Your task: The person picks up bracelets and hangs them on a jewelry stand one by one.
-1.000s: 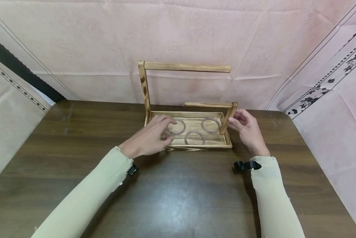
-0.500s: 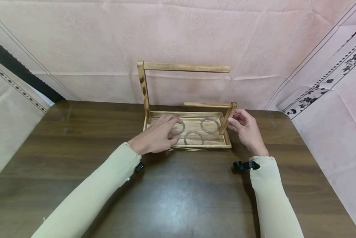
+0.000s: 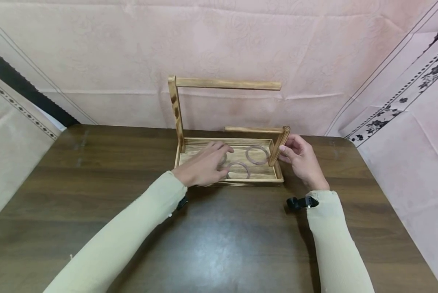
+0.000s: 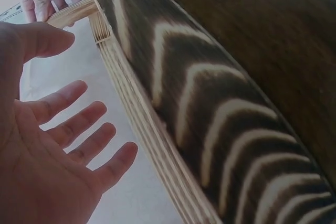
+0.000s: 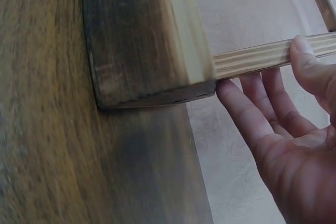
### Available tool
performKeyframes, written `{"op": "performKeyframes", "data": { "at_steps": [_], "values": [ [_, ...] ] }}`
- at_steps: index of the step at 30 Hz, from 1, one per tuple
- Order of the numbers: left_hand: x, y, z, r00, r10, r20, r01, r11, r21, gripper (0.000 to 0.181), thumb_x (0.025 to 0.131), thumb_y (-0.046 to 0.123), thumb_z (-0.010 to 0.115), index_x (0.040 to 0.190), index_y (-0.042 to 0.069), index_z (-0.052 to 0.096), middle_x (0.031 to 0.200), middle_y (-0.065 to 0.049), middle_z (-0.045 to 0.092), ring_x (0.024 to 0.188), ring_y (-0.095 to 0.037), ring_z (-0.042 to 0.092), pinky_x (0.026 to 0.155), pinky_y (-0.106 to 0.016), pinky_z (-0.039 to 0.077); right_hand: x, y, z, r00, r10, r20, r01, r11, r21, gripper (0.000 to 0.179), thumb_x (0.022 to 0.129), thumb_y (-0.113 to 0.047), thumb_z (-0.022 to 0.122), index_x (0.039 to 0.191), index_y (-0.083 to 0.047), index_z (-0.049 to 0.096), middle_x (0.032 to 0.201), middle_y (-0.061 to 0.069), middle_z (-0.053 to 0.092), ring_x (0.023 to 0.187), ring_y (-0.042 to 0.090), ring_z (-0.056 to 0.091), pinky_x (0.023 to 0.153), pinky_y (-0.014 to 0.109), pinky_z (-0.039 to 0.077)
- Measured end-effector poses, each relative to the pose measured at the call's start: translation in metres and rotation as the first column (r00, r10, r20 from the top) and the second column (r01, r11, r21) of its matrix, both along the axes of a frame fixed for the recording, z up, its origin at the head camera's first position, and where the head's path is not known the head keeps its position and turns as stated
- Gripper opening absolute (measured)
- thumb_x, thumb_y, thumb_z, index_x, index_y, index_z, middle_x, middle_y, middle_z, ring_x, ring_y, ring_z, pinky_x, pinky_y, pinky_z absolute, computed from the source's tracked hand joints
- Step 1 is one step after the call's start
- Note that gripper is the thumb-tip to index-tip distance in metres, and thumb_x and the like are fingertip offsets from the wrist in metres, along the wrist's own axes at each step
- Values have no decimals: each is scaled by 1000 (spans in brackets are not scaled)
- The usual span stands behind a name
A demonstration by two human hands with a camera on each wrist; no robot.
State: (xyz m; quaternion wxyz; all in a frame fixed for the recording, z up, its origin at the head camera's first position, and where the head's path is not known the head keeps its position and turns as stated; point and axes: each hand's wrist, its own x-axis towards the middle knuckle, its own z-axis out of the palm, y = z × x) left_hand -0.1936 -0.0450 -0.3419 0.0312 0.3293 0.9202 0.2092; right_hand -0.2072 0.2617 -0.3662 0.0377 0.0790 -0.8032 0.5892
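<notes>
A shallow wooden tray point(image 3: 255, 180) stands near the table's back edge, seen close in the left wrist view with a dark grained side point(image 4: 210, 108). Pale purple-grey rings lie on its floor: one at the right point(image 3: 247, 152), one in front point(image 3: 238, 163) and one mostly hidden behind my left hand point(image 3: 204, 162). That hand hovers over the tray's left half, fingers spread and loosely bent, holding nothing. At the tray's right end, my right hand point(image 3: 303, 158) pinches the short wooden upright point(image 5: 257, 61), thumb on the near face and fingers behind.
A tall upright point(image 3: 176, 114) at the tray's left end carries a long horizontal bar point(image 3: 227, 84) whose right end is free. A shorter bar point(image 3: 253, 130) reaches left from the right upright. Pale cloth point(image 3: 219, 40) hangs behind the brown table point(image 3: 219, 244).
My left hand has moved right across the tray, covering more of the left ring and nearing the front one. The right hand keeps its pinch on the upright.
</notes>
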Motion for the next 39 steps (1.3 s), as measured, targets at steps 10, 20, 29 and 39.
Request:
{"op": "performKeyframes", "data": {
  "at_steps": [10,20,29,39],
  "values": [
    [-4,10,4,1000,-6,28,7,1000,-24,52,100,25,59,148,9,46,154,-9,45,139,-25,41,118,-43,43,-2,1,-4,1000,-4,-6,4,1000,2,25,103,-5,57,127,-1,54,109,2,60,98,5,66,91,31,63],
    [-10,15,4,1000,-21,12,21,999,-27,51,100,28,59,146,9,48,151,-7,48,142,-25,40,120,-43,41,-1,3,-1,1000,-3,1,3,1000,31,28,103,-8,57,129,0,52,110,2,60,98,4,65,90,29,63],
    [-11,22,7,1000,-27,10,28,999,-38,53,100,27,62,147,8,47,151,-8,48,143,-28,41,129,-43,28,-3,3,-3,1000,10,4,-10,1000,22,29,104,-7,56,131,1,51,112,3,60,99,4,65,88,25,63],
    [-14,30,6,999,-13,47,15,998,-55,55,98,30,62,148,13,46,153,-6,46,151,-40,31,123,-57,35,-1,3,-3,1000,12,18,-12,999,29,30,104,-8,55,133,0,50,116,6,59,102,6,64,92,29,62]
  ]
}}
